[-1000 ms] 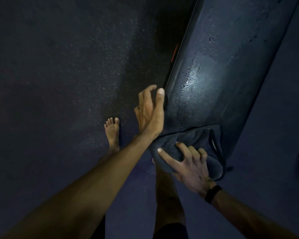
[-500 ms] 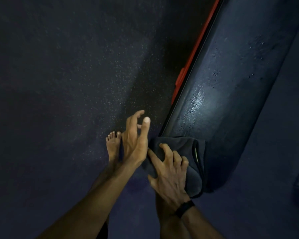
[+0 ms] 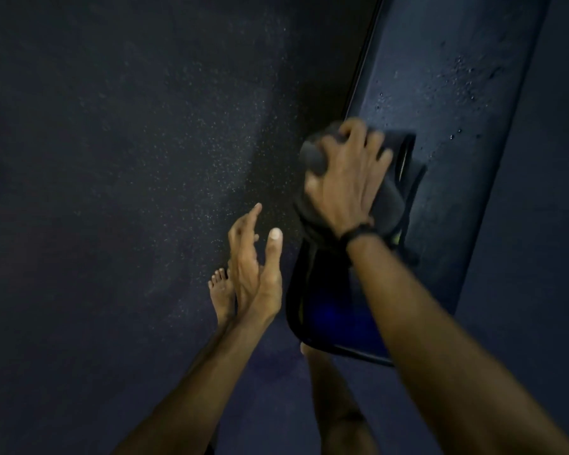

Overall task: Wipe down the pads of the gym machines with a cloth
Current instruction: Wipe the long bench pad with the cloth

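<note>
Bench pad (image 3: 447, 103), dark, wet-speckled; cloth (image 3: 388, 198) upon it.
Right hand (image 3: 345, 178) presses cloth, fingers curled over it. Left hand (image 3: 255, 274) free, fingers spread, holding nothing.

Single view, head-mounted, wide-angle. It looked steeply down and forward from the person's own height, close over both forearms. The right hand (image 3: 345, 178) sat near frame centre on the pad (image 3: 447, 133), which ran diagonally up the right side; the left hand (image 3: 255, 270) lay just below centre. Dark floor (image 3: 112, 192) filled the left half, a bare foot (image 3: 222, 297) beneath. No second view to share.
</note>
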